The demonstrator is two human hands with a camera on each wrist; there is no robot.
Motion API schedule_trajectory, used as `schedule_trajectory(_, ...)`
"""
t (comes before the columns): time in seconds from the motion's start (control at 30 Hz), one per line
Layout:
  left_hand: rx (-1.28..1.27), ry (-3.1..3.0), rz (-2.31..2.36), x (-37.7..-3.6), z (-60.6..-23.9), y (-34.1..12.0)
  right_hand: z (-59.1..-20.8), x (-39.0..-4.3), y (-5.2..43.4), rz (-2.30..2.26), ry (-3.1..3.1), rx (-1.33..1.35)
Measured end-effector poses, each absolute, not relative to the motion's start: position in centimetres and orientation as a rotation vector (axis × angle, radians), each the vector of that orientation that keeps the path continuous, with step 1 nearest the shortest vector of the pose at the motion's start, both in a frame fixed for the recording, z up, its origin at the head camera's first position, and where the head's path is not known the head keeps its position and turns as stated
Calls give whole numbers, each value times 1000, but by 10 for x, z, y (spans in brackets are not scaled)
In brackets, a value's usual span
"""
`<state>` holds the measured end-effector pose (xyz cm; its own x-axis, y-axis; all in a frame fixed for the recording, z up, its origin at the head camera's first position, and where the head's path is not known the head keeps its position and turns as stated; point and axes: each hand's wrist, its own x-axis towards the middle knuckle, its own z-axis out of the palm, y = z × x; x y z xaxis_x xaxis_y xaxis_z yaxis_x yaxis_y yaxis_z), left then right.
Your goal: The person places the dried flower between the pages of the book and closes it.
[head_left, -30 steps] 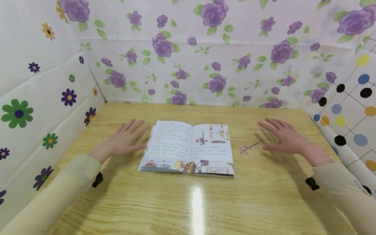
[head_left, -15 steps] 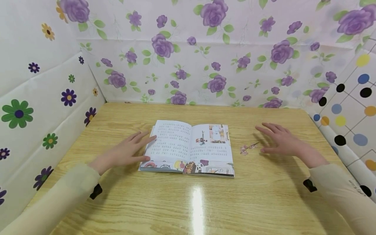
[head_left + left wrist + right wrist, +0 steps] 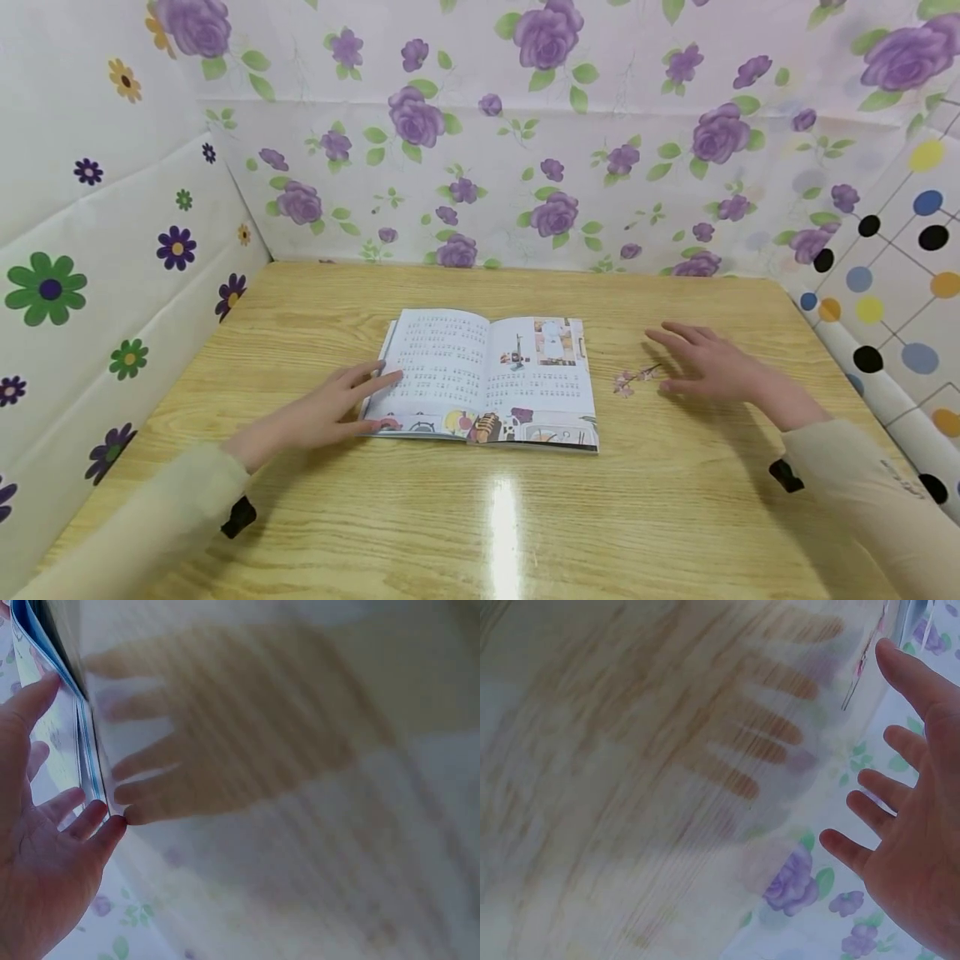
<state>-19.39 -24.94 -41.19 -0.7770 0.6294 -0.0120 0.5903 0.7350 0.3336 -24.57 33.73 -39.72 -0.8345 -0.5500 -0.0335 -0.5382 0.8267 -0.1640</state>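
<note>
Left hand [image 3: 322,412] flat, fingers straight and spread, tips touching the left edge of the open book [image 3: 483,379], gripping nothing. Right hand [image 3: 712,367] likewise spread and empty, just right of a small pink flower sprig [image 3: 632,379] beside the book's right page. Book flat mid-table [image 3: 525,533], floral walls [image 3: 525,167] behind.

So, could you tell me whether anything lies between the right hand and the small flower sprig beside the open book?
Nothing visible does: bare table separates the right hand from the flower sprig, just off its fingertips.
</note>
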Motion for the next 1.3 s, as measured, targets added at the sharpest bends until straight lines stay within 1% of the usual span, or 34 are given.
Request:
schedule_trajectory(0.23,1069,2841,531,-190,-414,-247,-399,-245,337,-221,2923,-891)
schedule_trajectory(0.47,1075,2860,507,-194,-415,-244,-399,-244,336,-242,2894,-895)
schedule_trajectory(0.83,1058,2873,491,-195,-411,-240,-410,-248,337,-450,2884,-933)
schedule_trajectory(0.97,1048,2869,482,-195,-410,-239,-417,-252,340,-570,2846,-898)
schedule_trajectory(1.13,1050,2879,440,-195,-411,-239,-422,-258,345,-811,2711,-793)
schedule_trajectory(1.3,1043,2881,423,-193,-410,-238,-424,-262,351,-956,2634,-689)
